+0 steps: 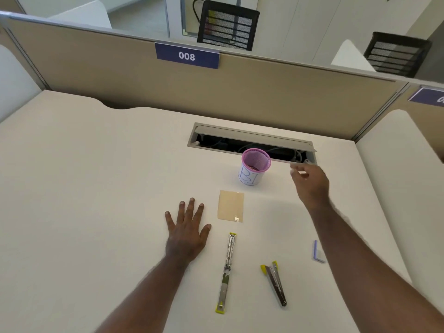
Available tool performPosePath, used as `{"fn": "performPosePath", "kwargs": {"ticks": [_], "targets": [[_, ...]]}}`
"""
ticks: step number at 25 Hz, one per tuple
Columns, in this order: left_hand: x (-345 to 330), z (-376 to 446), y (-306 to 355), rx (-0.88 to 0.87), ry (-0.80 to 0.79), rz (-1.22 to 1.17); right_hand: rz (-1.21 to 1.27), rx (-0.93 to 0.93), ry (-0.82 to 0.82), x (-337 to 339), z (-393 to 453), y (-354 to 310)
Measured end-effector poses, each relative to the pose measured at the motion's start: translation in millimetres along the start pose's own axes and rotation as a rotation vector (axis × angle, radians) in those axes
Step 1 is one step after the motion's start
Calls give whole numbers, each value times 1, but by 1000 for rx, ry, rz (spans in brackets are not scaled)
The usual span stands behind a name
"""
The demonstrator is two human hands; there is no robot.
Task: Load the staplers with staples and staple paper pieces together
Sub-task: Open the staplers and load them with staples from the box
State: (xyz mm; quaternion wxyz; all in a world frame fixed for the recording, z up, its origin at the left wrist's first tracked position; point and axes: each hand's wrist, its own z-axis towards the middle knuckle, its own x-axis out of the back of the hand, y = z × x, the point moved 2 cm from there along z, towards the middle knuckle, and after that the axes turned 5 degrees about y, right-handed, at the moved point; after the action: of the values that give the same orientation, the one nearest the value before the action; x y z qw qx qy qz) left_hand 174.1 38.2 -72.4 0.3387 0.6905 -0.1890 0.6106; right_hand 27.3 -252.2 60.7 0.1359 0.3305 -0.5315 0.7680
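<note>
- Metal and yellow plastic make the opened stapler [226, 272], which lies flat and unfolded on the desk [96, 188] between the two forearms; it looks stiff and rather heavy for its size, best held by the long sides near the hinge.
- Second stapler [275, 282], dark metal with yellow tips, lies just to the right, its two arms parted in a narrow V; the spring inside may snap, so fingers should stay off the channel.
- Tan paper pieces [231, 206] lie beyond the staplers, thin, soft and light, with a small shiny spot near one corner; they would slide easily on the smooth top.
- Left hand [187, 230] rests flat with fingers spread, holding nothing.
- Right hand [311, 181] hovers beside the pink mesh cup [255, 167], fingertips pinched on something small and pale; what it is cannot be told.
- Small lilac box [317, 251], perhaps for staples, lies near the right forearm.
</note>
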Motion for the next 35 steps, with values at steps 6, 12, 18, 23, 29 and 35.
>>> {"fn": "performPosePath", "kwargs": {"ticks": [6,12,18,23,29,35], "targets": [[15,-6,4,18,-16,-64,-366,-33,-374,71,-89,120],[35,-37,32,36,78,-191,-451,-43,-614,79,-122,144],[61,-65,70,43,134,-355,-430,-29,-479,83,-122,134],[91,-92,116,-29,25,-787,-173,111,-496,99,-130,77],[120,-110,167,125,-585,-1615,-24,374,-591,142,-160,-14],[141,-95,182,99,-652,-1899,-10,471,-582,161,-151,-45]]}}
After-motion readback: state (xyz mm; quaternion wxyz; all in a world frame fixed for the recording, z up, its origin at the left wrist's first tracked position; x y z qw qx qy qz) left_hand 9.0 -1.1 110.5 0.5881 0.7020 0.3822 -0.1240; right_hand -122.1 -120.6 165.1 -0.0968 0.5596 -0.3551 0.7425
